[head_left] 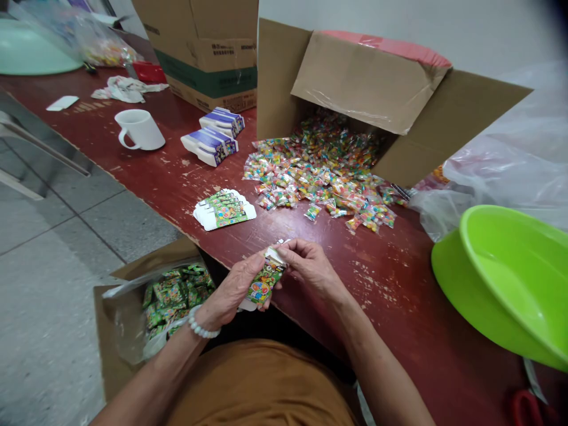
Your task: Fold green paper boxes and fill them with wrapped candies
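A small green printed candy box (266, 281) is held between my two hands, just over the table's front edge. My left hand (239, 284) wraps round its side, a pale bead bracelet on the wrist. At the box's upper end, the thumb and fingers of my right hand (308, 266) pinch the white flap. Beyond them lies a fanned stack of flat green boxes (225, 208). Small clear packets of colourful candies (319, 183) spill from a tipped cardboard box (368, 83) onto the table.
A bright green basin (488, 284) stands at right, red scissors handles (526, 408) below it. Purple flat boxes (213, 145), a white mug (142, 130) and a closed carton (208, 65) sit farther back. Below left, an open carton (104, 337) holds filled green packs (177, 296).
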Demonstrator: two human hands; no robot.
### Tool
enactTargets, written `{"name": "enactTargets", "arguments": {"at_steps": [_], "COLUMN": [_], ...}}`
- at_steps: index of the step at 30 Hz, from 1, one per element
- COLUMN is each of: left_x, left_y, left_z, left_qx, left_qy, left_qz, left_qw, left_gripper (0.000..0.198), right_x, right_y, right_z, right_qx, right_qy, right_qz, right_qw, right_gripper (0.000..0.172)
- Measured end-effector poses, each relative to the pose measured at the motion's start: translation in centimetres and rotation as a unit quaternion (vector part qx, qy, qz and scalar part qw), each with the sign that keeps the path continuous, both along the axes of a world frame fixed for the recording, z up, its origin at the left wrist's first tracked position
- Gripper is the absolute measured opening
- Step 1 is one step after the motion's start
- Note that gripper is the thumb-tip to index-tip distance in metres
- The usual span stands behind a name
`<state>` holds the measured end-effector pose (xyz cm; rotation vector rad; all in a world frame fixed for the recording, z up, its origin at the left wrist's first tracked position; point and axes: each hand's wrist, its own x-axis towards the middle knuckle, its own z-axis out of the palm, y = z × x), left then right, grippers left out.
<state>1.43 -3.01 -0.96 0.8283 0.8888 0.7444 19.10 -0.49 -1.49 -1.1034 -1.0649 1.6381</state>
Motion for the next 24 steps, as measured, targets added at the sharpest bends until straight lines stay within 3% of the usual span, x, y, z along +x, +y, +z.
{"name": "enactTargets", "arguments": {"at_steps": [7,13,20,24], "left_x": [0.0,0.4,1.1,1.3], "left_y": [0.1,0.2,-0.4,-0.9], "left_z": [-0.1,-0.8,-0.5,0.4], "left_qx": [0.015,-0.001,-0.047,-0.085], "left_qy": [-0.021,-0.051,-0.104,-0.141], "left_qz": [-0.011,0.024,0.086,0.067], "left_qw": [1.000,0.998,0.990,0.984], "left_gripper": [0.069,0.060,0.045,0.040], "right_x": [0.4,0.4,-1.4,-1.5], "right_y": [0.7,-0.4,-2.7,-2.5], "right_z": [0.1,0.7,0.6,0.2], "right_qx": [-0.078,0.001,0.076,0.114], "right_qy": [0.123,0.110,0.054,0.006], "right_qz": [0.054,0.051,-0.158,-0.210], "right_qw": [0.988,0.993,0.983,0.971], "right_gripper": [0.035,0.030,0.031,0.024]}}
